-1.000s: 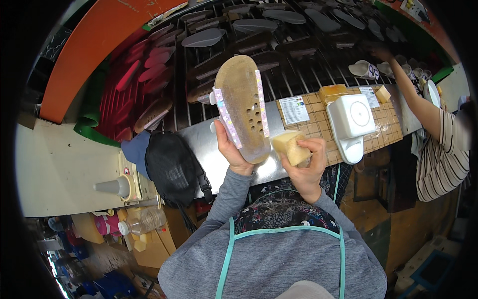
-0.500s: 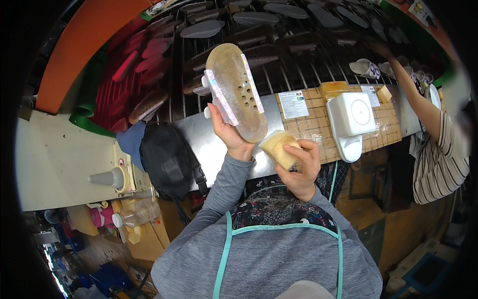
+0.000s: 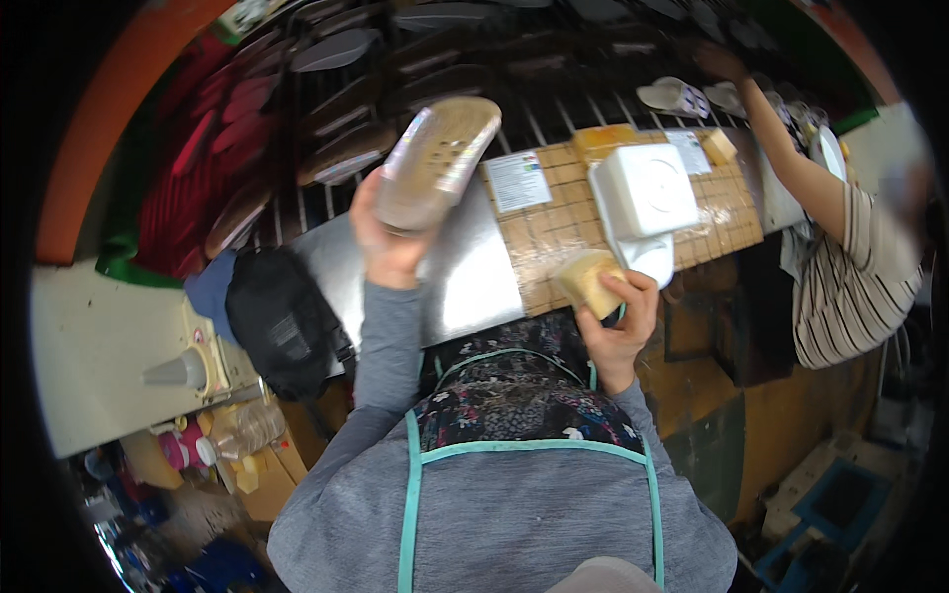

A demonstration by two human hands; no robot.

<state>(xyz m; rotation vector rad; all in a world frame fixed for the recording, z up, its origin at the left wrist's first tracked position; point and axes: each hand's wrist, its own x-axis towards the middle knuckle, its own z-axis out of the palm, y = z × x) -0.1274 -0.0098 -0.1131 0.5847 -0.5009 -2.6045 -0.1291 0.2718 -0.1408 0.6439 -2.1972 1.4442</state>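
Observation:
My left hand (image 3: 388,242), blurred by motion, is closed on a brown sandal sole (image 3: 437,158). The sole has small dark holes in its middle and shiny iridescent strips along both sides. It is tilted up over the metal worktop (image 3: 465,272). In my right hand (image 3: 621,321) a pale yellow sponge block (image 3: 583,282) is pinched between thumb and fingers. The sponge is beside the near edge of the checked board, apart from the sole. Just beyond it stands a white square container with a flat base (image 3: 647,188).
Rows of grey, brown and red soles lie on a barred rack (image 3: 539,119) beyond the worktop. A black bag (image 3: 282,321) rests at the left. On the right, a co-worker's arm (image 3: 801,163) reaches over the rack. An amber block (image 3: 603,143) sits behind the white container.
The sole has swung away from the sponge, now leaning up to the right. My right hand has drawn apart with the sponge, nearer the white container. The whole view has shifted slightly.

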